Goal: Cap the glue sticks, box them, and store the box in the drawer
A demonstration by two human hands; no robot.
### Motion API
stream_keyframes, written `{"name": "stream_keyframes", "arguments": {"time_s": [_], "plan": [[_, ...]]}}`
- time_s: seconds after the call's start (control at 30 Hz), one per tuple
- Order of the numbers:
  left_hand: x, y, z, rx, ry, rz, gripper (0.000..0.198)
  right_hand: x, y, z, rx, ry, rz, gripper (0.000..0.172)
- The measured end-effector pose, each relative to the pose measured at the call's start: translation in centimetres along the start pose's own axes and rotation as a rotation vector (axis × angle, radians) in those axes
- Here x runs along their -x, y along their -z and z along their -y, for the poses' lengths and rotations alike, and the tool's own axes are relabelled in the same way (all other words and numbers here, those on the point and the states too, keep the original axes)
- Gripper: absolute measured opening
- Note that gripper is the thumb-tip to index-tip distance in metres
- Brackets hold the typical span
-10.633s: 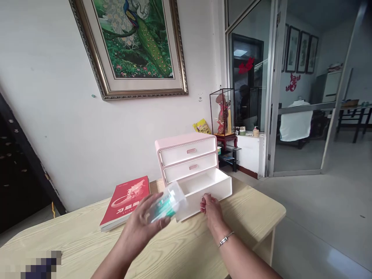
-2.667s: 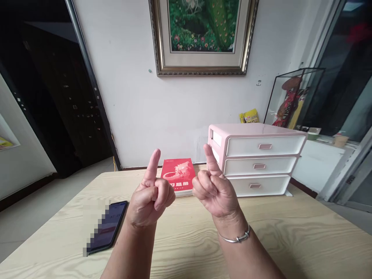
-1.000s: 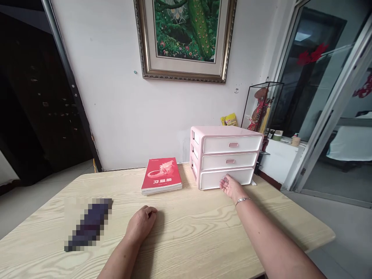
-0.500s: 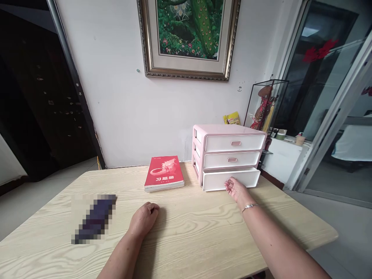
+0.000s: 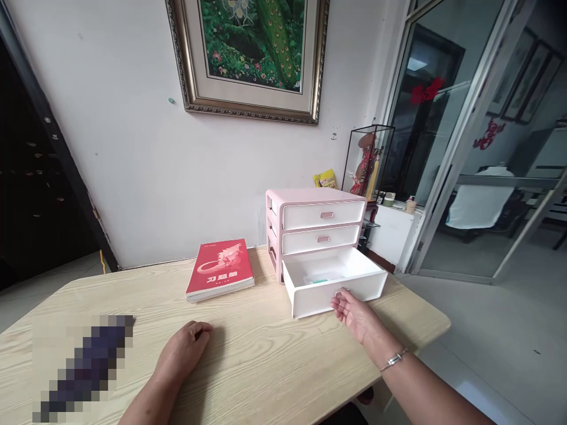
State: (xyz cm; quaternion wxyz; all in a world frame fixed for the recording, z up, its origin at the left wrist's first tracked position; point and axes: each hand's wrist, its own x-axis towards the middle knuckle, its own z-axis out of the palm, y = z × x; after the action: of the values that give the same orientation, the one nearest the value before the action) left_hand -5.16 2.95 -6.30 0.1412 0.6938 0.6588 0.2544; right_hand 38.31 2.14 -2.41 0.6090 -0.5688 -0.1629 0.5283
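Observation:
My right hand (image 5: 355,314), a bracelet at its wrist, has its fingers closed on the small handle of the bottom drawer (image 5: 310,301). That white drawer sticks well out of the pink and white drawer unit (image 5: 316,195). Inside it lies a small clear and green item (image 5: 319,280), too small to name. The two upper drawers are closed. My left hand (image 5: 181,352) rests loosely curled on the table, in front of the red book (image 5: 221,265), and no object shows in it.
A blurred dark object (image 5: 88,363) lies on the left of the wooden table (image 5: 261,366). Behind the drawer unit are a yellow packet (image 5: 326,178) and a glass case (image 5: 367,159) with a figurine. A framed picture (image 5: 252,103) hangs on the wall.
My right hand has pulled the bottom drawer much farther out, so its inside now shows. The view has turned to the right. My left hand stays curled on the table.

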Motion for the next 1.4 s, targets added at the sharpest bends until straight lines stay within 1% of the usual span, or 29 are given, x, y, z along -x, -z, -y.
{"name": "stream_keyframes", "arguments": {"time_s": [0.07, 0.1, 0.13, 0.17, 0.2, 0.27, 0.33, 0.37, 0.4, 0.43, 0.47, 0.5, 0.57, 0.67, 0.7, 0.77, 0.83, 0.87, 0.97, 1.03, 1.13, 1.27, 1.33, 1.4], "plan": [[0.0, -0.1, 0.2, -0.004, 0.007, 0.005, 0.029, 0.6, 0.7, 0.2, 0.059, -0.035, 0.029, 0.016], [0.0, -0.1, 0.3, -0.004, 0.011, 0.011, 0.029, 0.9, 1.1, 0.4, 0.13, -0.051, 0.047, 0.016], [0.0, -0.2, 0.3, -0.003, 0.014, 0.017, 0.028, 1.2, 1.4, 0.8, 0.225, -0.046, 0.066, 0.016], [0.0, -0.2, 0.4, -0.001, 0.014, 0.023, 0.028, 1.4, 1.6, 1.3, 0.329, -0.004, 0.077, 0.015], [0.0, -0.2, 0.4, 0.002, 0.013, 0.028, 0.028, 1.6, 1.7, 2.0, 0.421, 0.086, 0.08, 0.014], [0.0, -0.2, 0.4, 0.004, 0.014, 0.035, 0.028, 2.0, 1.7, 3.7, 0.547, 0.354, 0.082, 0.014], [-0.1, -0.3, 0.4, -0.002, 0.016, 0.038, 0.028, 2.0, 1.0, 5.9, 0.625, 0.612, 0.088, 0.014], [-0.1, -0.3, 0.4, -0.007, 0.017, 0.038, 0.028, 1.8, 0.4, 7.0, 0.679, 0.698, 0.093, 0.015], [-0.1, -0.3, 0.5, -0.011, 0.018, 0.037, 0.028, 1.6, -0.4, 8.1, 0.748, 0.746, 0.101, 0.016], [-0.2, -0.3, 0.5, -0.012, 0.018, 0.035, 0.028, 1.2, -1.2, 9.0, 0.829, 0.76, 0.13, 0.02], [-0.2, -0.3, 0.5, -0.012, 0.017, 0.034, 0.028, 0.7, -2.1, 9.9, 0.908, 0.722, 0.171, 0.026], [-0.2, -0.3, 0.6, -0.009, 0.018, 0.033, 0.028, 0.2, -2.9, 10.5, 0.981, 0.644, 0.232, 0.032], [-0.3, -0.2, 0.7, -0.001, 0.025, 0.034, 0.028, -0.9, -4.5, 11.4, 1.068, 0.523, 0.314, 0.041], [-0.4, -0.2, 0.8, 0.019, 0.036, 0.042, 0.028, -2.5, -6.4, 11.9, 1.176, 0.361, 0.356, 0.053], [-0.4, -0.2, 0.9, 0.025, 0.038, 0.047, 0.028, -3.0, -6.8, 11.8, 1.215, 0.308, 0.352, 0.054], [-0.5, -0.2, 1.0, 0.034, 0.036, 0.058, 0.029, -4.0, -7.6, 11.5, 1.285, 0.214, 0.328, 0.049], [-0.6, -0.1, 1.1, 0.038, 0.039, 0.064, 0.03, -5.0, -8.4, 11.1, 1.333, 0.15, 0.297, 0.043], [-0.6, -0.1, 1.1, 0.039, 0.039, 0.065, 0.03, -5.5, -8.8, 10.8, 1.348, 0.129, 0.28, 0.042], [-0.7, -0.1, 1.4, 0.046, 0.042, 0.064, 0.03, -6.7, -9.5, 10.2, 1.364, 0.095, 0.237, 0.049], [-0.8, -0.1, 1.4, 0.053, 0.048, 0.063, 0.03, -7.3, -9.4, 9.9, 1.353, 0.097, 0.225, 0.055], [-0.7, -0.1, 1.5, 0.061, 0.061, 0.063, 0.029, -7.9, -8.6, 9.7, 1.311, 0.141, 0.233, 0.062], [-0.7, -0.1, 1.5, 0.072, 0.058, 0.057, 0.029, -8.3, -7.2, 9.3, 1.238, 0.217, 0.23, 0.063], [-0.7, -0.2, 1.5, 0.07, 0.057, 0.052, 0.029, -8.5, -6.7, 9.4, 1.2, 0.228, 0.223, 0.068], [-0.7, -0.2, 1.5, 0.064, 0.056, 0.05, 0.029, -8.7, -6.5, 9.8, 1.175, 0.208, 0.224, 0.075]]}}
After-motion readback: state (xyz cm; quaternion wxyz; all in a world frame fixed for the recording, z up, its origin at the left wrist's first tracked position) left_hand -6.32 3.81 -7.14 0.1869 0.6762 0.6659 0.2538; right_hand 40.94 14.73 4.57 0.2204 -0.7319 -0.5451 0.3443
